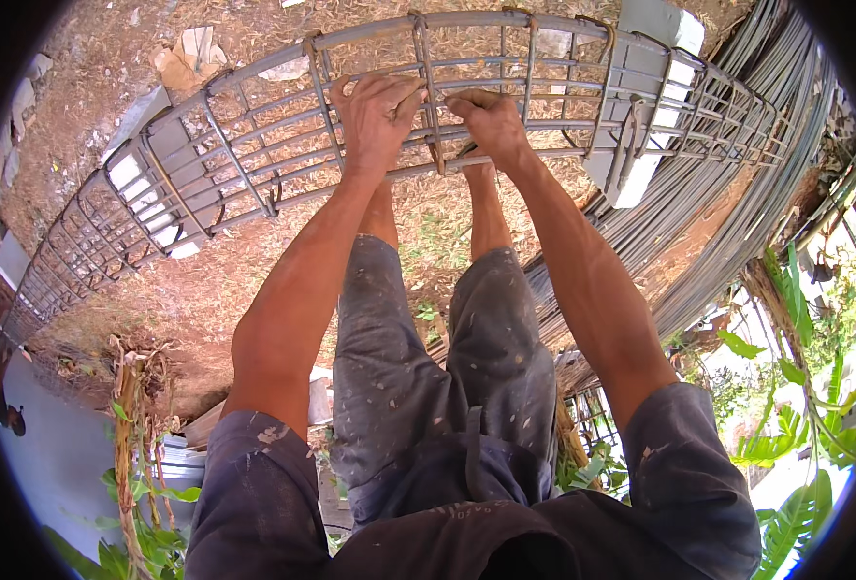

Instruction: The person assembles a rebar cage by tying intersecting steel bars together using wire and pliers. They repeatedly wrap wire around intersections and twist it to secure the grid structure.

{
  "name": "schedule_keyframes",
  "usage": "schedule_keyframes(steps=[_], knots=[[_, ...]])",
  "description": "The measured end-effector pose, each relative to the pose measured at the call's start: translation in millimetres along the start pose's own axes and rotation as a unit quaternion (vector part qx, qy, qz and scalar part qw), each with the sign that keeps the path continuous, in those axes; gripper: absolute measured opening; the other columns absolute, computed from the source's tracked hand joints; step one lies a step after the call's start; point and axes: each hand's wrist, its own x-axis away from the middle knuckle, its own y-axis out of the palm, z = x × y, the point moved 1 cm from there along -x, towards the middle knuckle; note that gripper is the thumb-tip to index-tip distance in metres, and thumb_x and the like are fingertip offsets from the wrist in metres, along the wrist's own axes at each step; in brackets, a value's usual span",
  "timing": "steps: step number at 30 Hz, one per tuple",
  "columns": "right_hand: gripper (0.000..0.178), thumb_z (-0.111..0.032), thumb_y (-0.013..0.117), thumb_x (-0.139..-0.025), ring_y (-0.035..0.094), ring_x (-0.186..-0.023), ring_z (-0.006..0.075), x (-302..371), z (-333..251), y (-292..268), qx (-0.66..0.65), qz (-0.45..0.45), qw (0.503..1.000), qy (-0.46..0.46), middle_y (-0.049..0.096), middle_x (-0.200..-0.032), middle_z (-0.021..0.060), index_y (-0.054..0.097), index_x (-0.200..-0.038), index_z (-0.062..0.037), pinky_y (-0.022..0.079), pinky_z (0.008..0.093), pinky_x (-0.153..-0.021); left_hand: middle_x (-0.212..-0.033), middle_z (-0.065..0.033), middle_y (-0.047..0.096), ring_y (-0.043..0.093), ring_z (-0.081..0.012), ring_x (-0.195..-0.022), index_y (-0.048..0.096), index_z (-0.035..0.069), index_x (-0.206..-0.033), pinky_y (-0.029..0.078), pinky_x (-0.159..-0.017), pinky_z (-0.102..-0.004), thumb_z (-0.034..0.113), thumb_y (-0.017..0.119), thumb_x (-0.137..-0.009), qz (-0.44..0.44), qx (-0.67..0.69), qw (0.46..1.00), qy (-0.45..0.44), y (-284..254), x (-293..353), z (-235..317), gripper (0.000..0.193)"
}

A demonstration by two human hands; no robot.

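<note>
A long rebar cage (pixel 254 135) of steel bars and square stirrups stretches across in front of me, bending with the lens. My left hand (pixel 377 108) is closed over its bars, left of an upright stirrup (pixel 429 121). Just right of that same stirrup, my right hand (pixel 492 124) has thumb and fingertips pinched together. Whatever lies between those right fingertips is too small to make out. Farther right, a dark, narrow two-legged piece (pixel 627 145) rests against the cage; its kind is unclear.
Pale blocks support the cage at left (pixel 147 203) and right (pixel 640 179). A big bundle of loose steel rods (pixel 660 256) curves along the right. Dry leaf litter covers the ground (pixel 283 261). Plants (pixel 800 522) grow at lower right, and a bluish-grey surface (pixel 56 435) lies lower left.
</note>
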Motion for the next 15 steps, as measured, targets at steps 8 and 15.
schedule_keyframes(steps=[8, 15], knots=[[0.029, -0.02, 0.062, -0.086, 0.06, -0.081, 0.0137, 6, 1, 2, 0.038, -0.004, 0.995, -0.093, 0.071, -0.087, 0.0089, 0.07, -0.102, 0.0024, 0.049, 0.0295, -0.075, -0.1, -0.0044, 0.065, 0.059, -0.0227, -0.096, 0.069, 0.009, -0.096, 0.045, -0.089, -0.036, 0.008, 0.068, -0.072, -0.058, -0.029, 0.977, 0.203, 2, -18, -10, 0.024], [0.027, -0.02, 0.058, -0.087, 0.056, -0.066, 0.0118, 16, -18, 3, 0.087, -0.001, 0.988, -0.131, 0.064, -0.073, 0.0039, 0.069, -0.099, 0.0031, 0.046, 0.0294, -0.061, -0.1, -0.008, 0.064, 0.058, -0.0302, -0.095, 0.067, 0.004, -0.097, 0.048, -0.085, -0.0405, 0.004, 0.068, -0.072, -0.046, -0.004, 0.995, 0.09, 9, -20, 9, 0.024]])
